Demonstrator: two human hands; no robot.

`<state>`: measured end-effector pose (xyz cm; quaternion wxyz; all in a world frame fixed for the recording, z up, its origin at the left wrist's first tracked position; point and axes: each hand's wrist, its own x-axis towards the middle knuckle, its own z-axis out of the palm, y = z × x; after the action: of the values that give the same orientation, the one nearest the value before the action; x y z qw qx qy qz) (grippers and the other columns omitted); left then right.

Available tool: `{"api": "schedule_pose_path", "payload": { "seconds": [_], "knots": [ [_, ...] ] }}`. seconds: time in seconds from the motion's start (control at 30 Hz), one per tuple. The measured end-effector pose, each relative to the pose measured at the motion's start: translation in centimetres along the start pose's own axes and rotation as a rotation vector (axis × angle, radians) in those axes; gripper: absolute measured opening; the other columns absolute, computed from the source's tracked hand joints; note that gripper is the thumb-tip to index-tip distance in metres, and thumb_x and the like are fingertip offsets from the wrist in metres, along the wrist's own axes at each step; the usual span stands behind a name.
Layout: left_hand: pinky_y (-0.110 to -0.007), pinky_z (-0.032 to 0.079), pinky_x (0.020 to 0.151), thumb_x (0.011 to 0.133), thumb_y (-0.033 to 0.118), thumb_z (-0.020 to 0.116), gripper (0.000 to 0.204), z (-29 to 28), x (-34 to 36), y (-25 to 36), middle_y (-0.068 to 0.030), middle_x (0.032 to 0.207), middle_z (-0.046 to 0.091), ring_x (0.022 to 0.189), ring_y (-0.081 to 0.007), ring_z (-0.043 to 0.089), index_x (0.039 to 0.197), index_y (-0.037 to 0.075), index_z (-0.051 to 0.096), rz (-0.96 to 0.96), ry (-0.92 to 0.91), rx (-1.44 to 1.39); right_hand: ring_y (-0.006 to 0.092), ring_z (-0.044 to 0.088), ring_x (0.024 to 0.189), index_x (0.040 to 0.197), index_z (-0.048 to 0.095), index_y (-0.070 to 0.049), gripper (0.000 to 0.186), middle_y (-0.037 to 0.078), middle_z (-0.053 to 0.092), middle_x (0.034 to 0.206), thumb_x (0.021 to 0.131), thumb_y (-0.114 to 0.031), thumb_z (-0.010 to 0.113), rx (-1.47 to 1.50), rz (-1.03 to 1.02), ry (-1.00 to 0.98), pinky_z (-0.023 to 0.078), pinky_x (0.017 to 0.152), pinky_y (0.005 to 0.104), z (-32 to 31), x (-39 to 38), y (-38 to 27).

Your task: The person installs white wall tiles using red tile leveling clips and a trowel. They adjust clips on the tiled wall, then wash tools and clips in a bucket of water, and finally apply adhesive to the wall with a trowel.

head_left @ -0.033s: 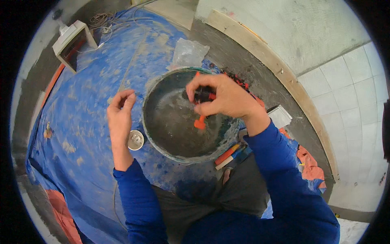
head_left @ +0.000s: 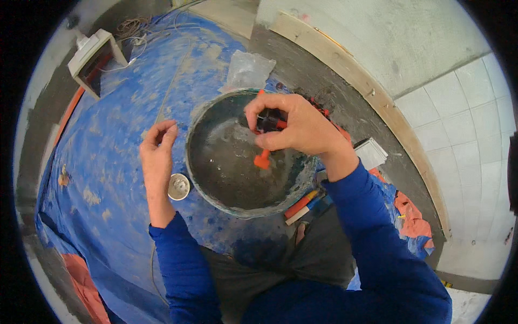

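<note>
My right hand [head_left: 310,129] is over a round dark basin [head_left: 237,181] with grey, wet-looking matter on its inside. Thumb and fingers close around a small black-and-orange piece [head_left: 272,121], its orange T-shaped end sticking out below them. An orange tip also shows above the fingers. To the basin's left, my left hand [head_left: 157,156] is raised with thumb and forefinger brought together. Whether anything lies between those fingertips is too small to tell. A small white cup [head_left: 178,187] with pale residue stands by the left wrist, beside the basin.
A blue tarp [head_left: 124,140] covers the floor. Clear plastic [head_left: 248,70] lies behind the basin, red-and-black pieces [head_left: 322,109] to its right. Stacked white tiles [head_left: 370,154] and coloured-handled tools [head_left: 303,207] lie nearby. A wooden board [head_left: 372,89] runs along the wall.
Both hands keep almost the same pose and place. The basin and the orange T-shaped end sit slightly further left in view.
</note>
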<state>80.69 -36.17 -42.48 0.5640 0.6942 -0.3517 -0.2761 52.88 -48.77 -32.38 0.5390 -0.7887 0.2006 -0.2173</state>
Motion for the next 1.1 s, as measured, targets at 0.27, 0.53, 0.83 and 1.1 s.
{"api": "schedule_pose_path", "payload": {
  "seconds": [0.27, 0.53, 0.83, 1.1],
  "knots": [
    [-0.030, 0.050, 0.084, 0.098, 0.023, 0.067, 0.030, 1.4, 0.8, -0.6, -0.0056, 0.099, 0.070, 0.092, -0.0140, 0.062, 0.115, -0.001, 0.071, -0.017, -0.015, 0.111, 0.0158, 0.064, 0.076, 0.091, 0.071, -0.008, 0.021, 0.004, 0.070, 0.084, 0.070, -0.010, 0.075, -0.012, 0.343, -0.187, 0.051, 0.070, 0.0334, 1.6, -1.5, 10.4],
    [-0.030, 0.048, 0.086, 0.099, 0.023, 0.067, 0.029, 2.7, 1.2, -1.3, -0.0042, 0.102, 0.070, 0.093, -0.0133, 0.061, 0.114, -0.002, 0.071, 0.070, -0.066, 0.216, 0.0277, 0.067, 0.087, 0.090, 0.071, -0.010, 0.026, 0.010, 0.071, 0.087, 0.067, -0.017, 0.078, -0.318, -0.011, 0.065, 0.052, 0.078, 0.0397, -3.0, -2.7, 7.0],
    [-0.029, 0.048, 0.085, 0.099, 0.022, 0.068, 0.027, 1.8, 1.0, -1.3, -0.0036, 0.099, 0.070, 0.092, -0.0126, 0.061, 0.113, -0.002, 0.071, 0.037, -0.042, 0.234, 0.0374, 0.061, 0.119, 0.108, 0.076, -0.020, 0.034, 0.016, 0.062, 0.128, 0.075, -0.026, 0.078, -0.823, 0.722, 0.398, 0.053, 0.097, 0.0464, -18.1, -8.1, 16.4],
    [-0.029, 0.049, 0.085, 0.098, 0.019, 0.068, 0.026, 2.3, 0.2, -0.7, -0.0038, 0.099, 0.070, 0.092, -0.0128, 0.062, 0.112, -0.003, 0.071, 0.072, -0.050, 0.220, 0.0408, 0.065, 0.114, 0.116, 0.076, -0.018, 0.032, 0.017, 0.067, 0.122, 0.084, -0.021, 0.070, -0.838, 0.633, 0.548, 0.053, 0.099, 0.0484, -19.5, -9.4, 15.9]
  ]
}}
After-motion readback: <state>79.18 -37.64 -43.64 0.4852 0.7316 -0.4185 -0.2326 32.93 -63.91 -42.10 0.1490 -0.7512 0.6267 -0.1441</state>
